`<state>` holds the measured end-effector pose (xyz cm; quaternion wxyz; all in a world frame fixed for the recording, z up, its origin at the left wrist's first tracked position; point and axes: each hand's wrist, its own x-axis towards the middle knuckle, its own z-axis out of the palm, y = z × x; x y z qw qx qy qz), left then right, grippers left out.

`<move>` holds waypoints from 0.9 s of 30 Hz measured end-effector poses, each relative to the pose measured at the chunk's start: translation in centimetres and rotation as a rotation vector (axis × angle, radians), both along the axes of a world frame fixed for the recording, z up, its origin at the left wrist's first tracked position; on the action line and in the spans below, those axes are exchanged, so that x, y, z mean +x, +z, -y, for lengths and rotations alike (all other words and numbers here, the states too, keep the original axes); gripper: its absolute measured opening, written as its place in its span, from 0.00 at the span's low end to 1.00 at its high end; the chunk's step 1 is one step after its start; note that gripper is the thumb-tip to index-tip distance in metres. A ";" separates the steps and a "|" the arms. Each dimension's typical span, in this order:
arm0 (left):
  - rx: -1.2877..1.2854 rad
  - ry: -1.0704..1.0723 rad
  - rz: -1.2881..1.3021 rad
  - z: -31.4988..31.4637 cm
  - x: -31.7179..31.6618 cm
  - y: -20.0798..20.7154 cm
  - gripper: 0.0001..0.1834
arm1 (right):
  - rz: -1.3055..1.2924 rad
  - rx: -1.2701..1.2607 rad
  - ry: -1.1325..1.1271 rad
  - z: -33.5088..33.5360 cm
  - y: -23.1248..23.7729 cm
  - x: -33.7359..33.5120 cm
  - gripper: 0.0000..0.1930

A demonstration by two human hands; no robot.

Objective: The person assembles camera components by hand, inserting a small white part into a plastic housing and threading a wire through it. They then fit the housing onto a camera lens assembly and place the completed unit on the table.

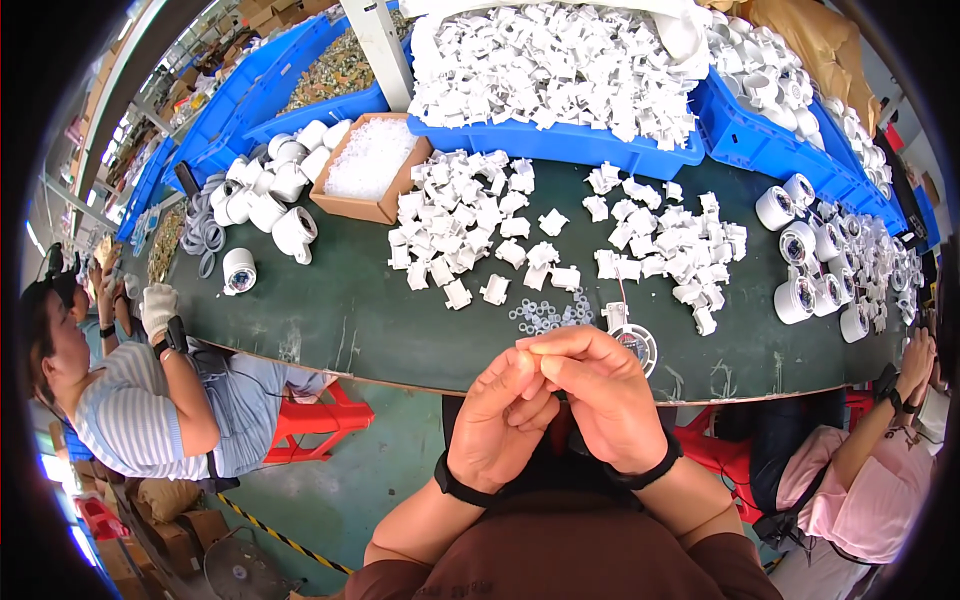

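Note:
Close together at the table's front edge, my left hand (500, 415) and my right hand (612, 405) meet with thumbs and forefingers pinched. Anything between the fingertips is too small or hidden to make out. Just beyond them lies a scatter of small translucent rings (548, 316). A white round part with a ring-shaped rim (647, 352) is partly covered by my right hand, and a thin reddish wire rises from a small white piece (615, 316) beside it. Loose white plastic brackets form a left pile (455, 220) and a right pile (690, 245) farther back.
Behind the piles stands a blue bin (560, 148) heaped with white brackets, beside a cardboard box (375, 209) of small clear pieces. White cylindrical housings (265, 213) lie left; finished-looking round units (795, 298) stand right. A seated person (150, 400) is at left, another (850, 460) at right.

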<state>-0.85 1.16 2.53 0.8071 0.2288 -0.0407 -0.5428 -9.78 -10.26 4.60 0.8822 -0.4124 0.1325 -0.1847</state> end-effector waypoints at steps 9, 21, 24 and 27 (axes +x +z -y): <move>0.025 0.015 -0.017 0.3 0.4 0.6 0.13 | -0.012 0.004 0.050 0.4 0.2 0.3 0.13; 0.023 0.061 0.026 0.4 0.2 0.2 0.14 | -0.023 0.025 0.031 0.2 0.2 0.4 0.11; 0.053 0.070 0.032 0.5 0.0 0.5 0.14 | -0.039 -0.005 0.022 0.3 -0.2 0.2 0.11; 0.109 0.076 0.048 0.7 -0.2 0.8 0.15 | -0.024 -0.013 0.016 0.4 -0.2 0.2 0.10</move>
